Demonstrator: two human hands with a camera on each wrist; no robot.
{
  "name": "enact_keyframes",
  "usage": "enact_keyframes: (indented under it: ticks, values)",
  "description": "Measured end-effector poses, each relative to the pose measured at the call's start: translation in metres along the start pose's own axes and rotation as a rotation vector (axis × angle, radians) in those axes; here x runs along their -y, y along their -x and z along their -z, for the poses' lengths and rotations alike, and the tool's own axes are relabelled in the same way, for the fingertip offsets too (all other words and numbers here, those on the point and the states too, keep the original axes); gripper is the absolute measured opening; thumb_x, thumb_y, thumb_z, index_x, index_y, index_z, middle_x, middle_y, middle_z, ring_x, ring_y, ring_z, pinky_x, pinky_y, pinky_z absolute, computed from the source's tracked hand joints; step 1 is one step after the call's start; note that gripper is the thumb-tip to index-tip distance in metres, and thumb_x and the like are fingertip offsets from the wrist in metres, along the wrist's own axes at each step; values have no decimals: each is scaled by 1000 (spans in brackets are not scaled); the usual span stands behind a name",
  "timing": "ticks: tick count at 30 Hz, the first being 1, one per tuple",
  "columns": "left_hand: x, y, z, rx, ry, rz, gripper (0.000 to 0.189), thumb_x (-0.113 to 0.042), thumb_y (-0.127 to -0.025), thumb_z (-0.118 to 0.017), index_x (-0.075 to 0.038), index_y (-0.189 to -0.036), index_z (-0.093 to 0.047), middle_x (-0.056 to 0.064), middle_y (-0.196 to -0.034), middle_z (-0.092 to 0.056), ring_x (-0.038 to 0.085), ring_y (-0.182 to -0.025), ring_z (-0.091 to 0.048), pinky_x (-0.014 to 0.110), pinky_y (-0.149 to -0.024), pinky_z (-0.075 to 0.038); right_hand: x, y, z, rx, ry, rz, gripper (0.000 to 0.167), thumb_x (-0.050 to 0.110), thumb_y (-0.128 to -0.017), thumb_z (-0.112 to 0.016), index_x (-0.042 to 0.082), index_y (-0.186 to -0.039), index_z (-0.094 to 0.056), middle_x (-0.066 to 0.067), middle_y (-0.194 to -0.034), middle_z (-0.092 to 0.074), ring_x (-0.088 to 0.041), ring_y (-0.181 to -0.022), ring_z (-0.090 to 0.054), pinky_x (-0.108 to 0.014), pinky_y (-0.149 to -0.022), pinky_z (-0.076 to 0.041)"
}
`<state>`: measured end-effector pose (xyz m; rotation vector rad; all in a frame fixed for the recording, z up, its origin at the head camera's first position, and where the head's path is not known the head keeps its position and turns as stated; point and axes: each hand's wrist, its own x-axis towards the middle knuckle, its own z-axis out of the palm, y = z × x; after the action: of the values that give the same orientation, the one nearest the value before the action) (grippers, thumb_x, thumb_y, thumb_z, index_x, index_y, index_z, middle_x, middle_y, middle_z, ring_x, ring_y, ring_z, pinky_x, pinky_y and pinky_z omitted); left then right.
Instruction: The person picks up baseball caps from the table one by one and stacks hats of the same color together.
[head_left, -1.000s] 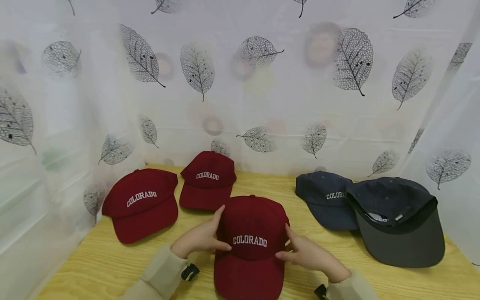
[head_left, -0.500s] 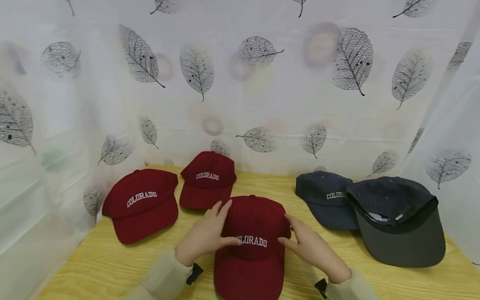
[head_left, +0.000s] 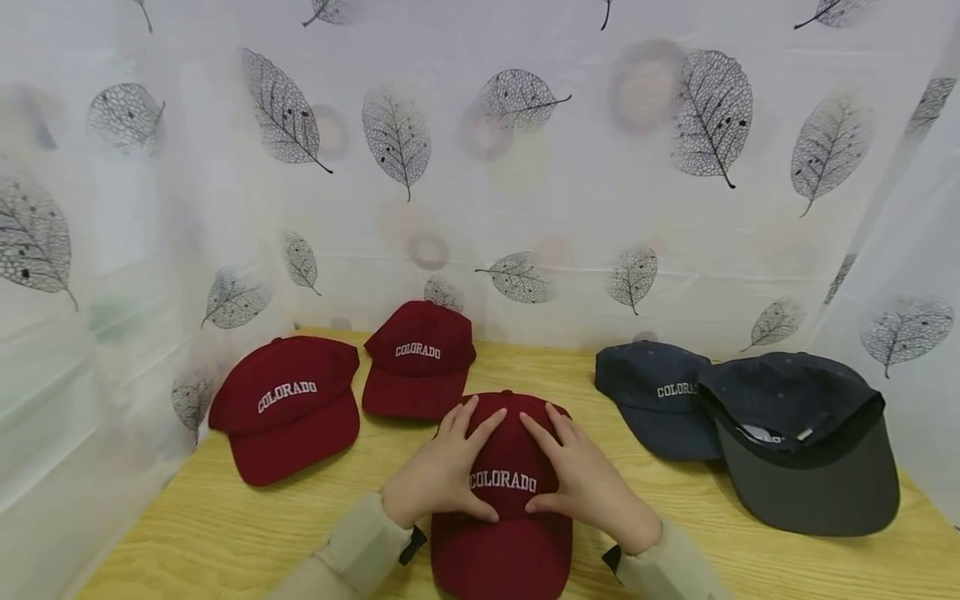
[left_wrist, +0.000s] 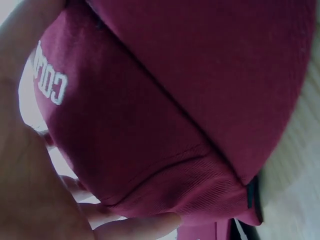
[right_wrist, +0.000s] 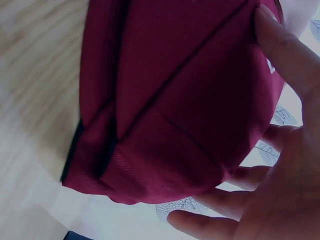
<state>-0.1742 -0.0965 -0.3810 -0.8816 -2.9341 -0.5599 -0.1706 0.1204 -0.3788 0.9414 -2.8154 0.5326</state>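
A dark red baseball cap (head_left: pixel 501 554) with white COLORADO lettering sits on the table in front of me, its brim toward me. My left hand (head_left: pixel 437 473) lies spread over the left side of its crown, thumb beside the lettering. On the other side my right hand (head_left: pixel 596 485) mirrors it, with long fingers stretched toward the top and the thumb near the brim seam. Both wrist views show the cap's red side panels (left_wrist: pixel 150 120), and fingers bent only lightly around the crown. In the right wrist view a second red layer (right_wrist: pixel 97 75) shows along the lower edge.
Two more red caps, one at the left (head_left: pixel 288 417) and one behind (head_left: pixel 416 367), stand on the wooden table (head_left: pixel 247 533). At the right, a navy cap (head_left: pixel 652 392) is partly covered by another dark cap (head_left: pixel 817 475) showing its inside. A leaf-print curtain (head_left: pixel 480 192) encloses the back and sides.
Both hands have moved inward and up from the cap's sides onto the front of its crown, now close together. The cap has stayed in place.
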Motion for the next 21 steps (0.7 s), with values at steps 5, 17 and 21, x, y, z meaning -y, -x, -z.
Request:
enact_keyframes:
  ticks: [5,17,21]
  values:
    - [2,-2,-4,-12,0,-6,114,-57,-50,-77,-20,-141,-18,21,-141,-14,39,-124,-22,46,-78,-44,0,-2,-3,15,21,-24,99,41,-58,-80,12,-138,-29,-25,-137,-24,-43,-118,-31,-50,-82,-41]
    - [3,-2,-9,-18,-10,-26,113,-56,-52,-77,-17,-141,-17,23,-139,-17,40,-122,-24,42,-75,-47,2,-2,-5,68,29,-75,96,40,-61,-78,11,-138,-28,-25,-138,-22,-42,-121,-28,-43,-75,-46]
    - [2,0,-10,-12,-3,-17,114,-56,-52,-77,-18,-141,-17,23,-139,-17,41,-122,-23,42,-73,-47,2,0,-6,71,17,-77,97,40,-61,-78,12,-139,-28,-24,-138,-21,-42,-121,-28,-42,-72,-47]
